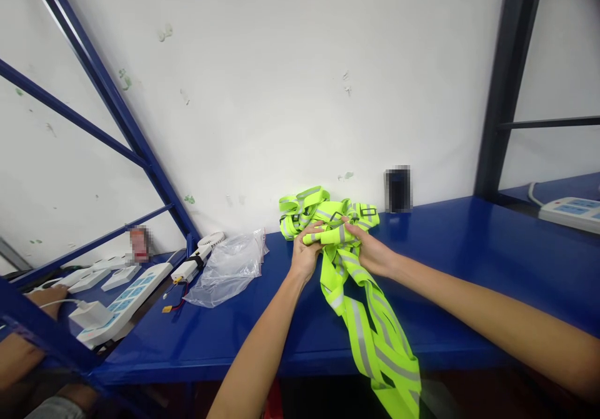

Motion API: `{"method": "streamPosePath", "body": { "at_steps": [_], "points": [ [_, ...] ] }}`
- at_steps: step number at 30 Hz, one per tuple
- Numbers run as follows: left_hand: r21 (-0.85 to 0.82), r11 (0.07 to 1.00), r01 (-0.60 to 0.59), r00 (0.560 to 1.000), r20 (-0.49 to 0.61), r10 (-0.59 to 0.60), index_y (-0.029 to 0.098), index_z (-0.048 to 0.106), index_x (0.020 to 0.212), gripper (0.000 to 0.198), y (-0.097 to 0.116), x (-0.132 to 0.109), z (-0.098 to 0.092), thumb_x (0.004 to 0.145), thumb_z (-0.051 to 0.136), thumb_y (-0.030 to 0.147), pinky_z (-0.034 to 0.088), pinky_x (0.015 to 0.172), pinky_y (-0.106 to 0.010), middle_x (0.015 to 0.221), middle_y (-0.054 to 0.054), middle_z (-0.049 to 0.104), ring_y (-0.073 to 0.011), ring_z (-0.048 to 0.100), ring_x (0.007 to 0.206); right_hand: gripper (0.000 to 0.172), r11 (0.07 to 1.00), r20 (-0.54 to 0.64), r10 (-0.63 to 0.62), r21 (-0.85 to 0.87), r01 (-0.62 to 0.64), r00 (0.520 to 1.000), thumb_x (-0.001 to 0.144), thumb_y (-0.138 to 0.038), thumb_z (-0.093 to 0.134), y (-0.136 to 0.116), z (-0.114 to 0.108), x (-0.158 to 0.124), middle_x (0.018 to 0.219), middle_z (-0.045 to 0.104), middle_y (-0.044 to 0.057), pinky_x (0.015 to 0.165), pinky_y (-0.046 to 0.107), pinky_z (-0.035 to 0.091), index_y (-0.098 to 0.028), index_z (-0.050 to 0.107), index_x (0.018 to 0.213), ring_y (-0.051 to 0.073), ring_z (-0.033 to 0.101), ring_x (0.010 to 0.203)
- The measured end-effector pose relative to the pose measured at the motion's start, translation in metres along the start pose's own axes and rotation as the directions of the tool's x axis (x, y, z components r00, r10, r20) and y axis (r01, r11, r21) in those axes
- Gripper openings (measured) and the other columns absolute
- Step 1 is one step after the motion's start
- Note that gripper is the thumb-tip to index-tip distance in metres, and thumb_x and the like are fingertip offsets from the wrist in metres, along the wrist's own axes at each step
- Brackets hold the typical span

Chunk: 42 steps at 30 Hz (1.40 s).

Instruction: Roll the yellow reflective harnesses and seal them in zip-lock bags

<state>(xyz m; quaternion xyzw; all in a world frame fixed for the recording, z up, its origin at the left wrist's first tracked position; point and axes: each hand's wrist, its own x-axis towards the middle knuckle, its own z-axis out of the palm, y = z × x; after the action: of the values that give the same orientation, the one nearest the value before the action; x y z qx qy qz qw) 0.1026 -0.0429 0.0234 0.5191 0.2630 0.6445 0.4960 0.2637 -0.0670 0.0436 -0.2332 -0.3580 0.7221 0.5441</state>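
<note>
Nearest, at the lower right of centre, the yellow-green straps are hanging in long loops over the front edge of the blue worktop. At mid-frame, the left grip is holding a folded band of the straps, and the right grip is holding the same band on its other side, thumb on top. At the left edge, another person's hand is showing near a power strip. Left of centre, a clear bag is lying beside a white device. Behind both grips, the remaining straps are lying heaped, and farther right a blurred dark box is standing by the wall.
</note>
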Motion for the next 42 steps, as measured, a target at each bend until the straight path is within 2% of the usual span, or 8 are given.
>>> {"method": "streamPosePath", "body": {
  "at_steps": [13, 21, 25, 29, 32, 35, 39, 42],
  "points": [
    [0.380, 0.825, -0.419, 0.901, 0.283, 0.328, 0.017, 0.069, 0.067, 0.013, 0.013, -0.008, 0.007, 0.075, 0.061, 0.009, 0.043, 0.097, -0.043, 0.114, -0.010, 0.062, -0.0251, 0.059, 0.111, 0.030, 0.999, 0.053, -0.007, 0.032, 0.005, 0.999, 0.085, -0.048, 0.060, 0.005, -0.001, 0.005, 0.055, 0.063, -0.002, 0.038, 0.024, 0.041, -0.020, 0.065, 0.094, 0.014, 0.053, 0.040],
    [0.436, 0.475, -0.764, 0.641, 0.598, 0.482, 0.020, 0.069, 0.081, 0.030, 0.012, -0.023, 0.012, 0.070, 0.056, -0.005, 0.043, 0.101, -0.049, 0.115, -0.008, 0.058, -0.0278, 0.051, 0.124, 0.006, 0.957, 0.114, -0.041, -0.282, 0.071, 0.993, 0.066, -0.019, 0.070, -0.017, -0.021, 0.022, 0.075, 0.074, 0.002, 0.069, 0.031, 0.053, -0.018, 0.070, 0.072, 0.020, 0.067, 0.070],
    [0.413, 0.352, -0.840, 0.535, 0.740, 0.408, 0.021, 0.066, 0.096, 0.043, 0.010, -0.025, 0.009, 0.069, 0.049, -0.007, 0.038, 0.106, -0.051, 0.124, -0.011, 0.051, -0.0286, 0.041, 0.134, 0.011, 0.910, 0.114, 0.023, -0.413, 0.026, 0.993, 0.065, -0.017, 0.068, -0.023, -0.033, 0.027, 0.078, 0.074, 0.005, 0.073, 0.034, 0.052, -0.016, 0.072, 0.075, 0.022, 0.068, 0.073],
    [0.537, 0.466, -0.703, 0.684, 0.689, 0.239, 0.024, 0.058, 0.118, 0.046, 0.016, -0.030, 0.010, 0.075, 0.059, 0.007, 0.021, 0.115, -0.056, 0.147, -0.012, 0.034, -0.0332, 0.022, 0.143, 0.019, 0.887, 0.011, -0.146, -0.441, 0.136, 0.989, 0.062, -0.017, 0.075, -0.028, -0.031, 0.025, 0.087, 0.074, 0.003, 0.080, 0.033, 0.052, -0.019, 0.072, 0.081, 0.023, 0.068, 0.086],
    [0.557, 0.691, -0.461, 0.873, 0.424, 0.240, 0.028, 0.039, 0.138, 0.064, 0.017, -0.032, 0.017, 0.080, 0.066, 0.028, 0.016, 0.117, -0.054, 0.156, -0.011, 0.019, -0.0336, 0.017, 0.146, 0.033, 0.909, -0.022, -0.213, -0.372, 0.190, 0.977, 0.060, -0.020, 0.080, -0.032, -0.024, 0.023, 0.092, 0.074, 0.002, 0.084, 0.035, 0.052, -0.022, 0.070, 0.092, 0.024, 0.069, 0.091],
    [0.315, 0.936, -0.156, 0.981, 0.163, 0.108, 0.034, 0.025, 0.145, 0.068, 0.011, -0.028, 0.025, 0.087, 0.060, 0.037, 0.031, 0.114, -0.048, 0.151, -0.008, 0.033, -0.0287, 0.035, 0.139, 0.048, 0.932, -0.008, -0.218, -0.300, 0.206, 0.976, 0.064, -0.027, 0.079, -0.032, -0.016, 0.020, 0.097, 0.073, 0.003, 0.085, 0.039, 0.054, -0.025, 0.066, 0.111, 0.025, 0.069, 0.092],
    [-0.056, 0.966, 0.254, 0.959, 0.144, -0.244, 0.038, 0.019, 0.144, 0.078, 0.007, -0.020, 0.025, 0.082, 0.066, 0.039, 0.057, 0.085, -0.044, 0.129, -0.007, 0.058, -0.0268, 0.066, 0.105, 0.060, 0.860, 0.011, -0.349, -0.394, 0.324, 0.937, 0.073, -0.035, 0.073, -0.026, -0.012, 0.013, 0.114, 0.068, 0.002, 0.092, 0.042, 0.051, -0.033, 0.053, 0.129, 0.026, 0.064, 0.107],
    [-0.078, 0.926, 0.369, 0.917, 0.196, -0.348, 0.027, 0.030, 0.140, 0.076, 0.009, -0.016, 0.019, 0.077, 0.071, 0.035, 0.060, 0.068, -0.038, 0.113, -0.011, 0.066, -0.0264, 0.073, 0.084, 0.040, 0.739, 0.096, -0.449, -0.519, 0.430, 0.888, 0.075, -0.037, 0.071, -0.021, -0.012, 0.008, 0.130, 0.060, 0.003, 0.106, 0.044, 0.039, -0.031, 0.062, 0.113, 0.027, 0.051, 0.127]
  ]
}}
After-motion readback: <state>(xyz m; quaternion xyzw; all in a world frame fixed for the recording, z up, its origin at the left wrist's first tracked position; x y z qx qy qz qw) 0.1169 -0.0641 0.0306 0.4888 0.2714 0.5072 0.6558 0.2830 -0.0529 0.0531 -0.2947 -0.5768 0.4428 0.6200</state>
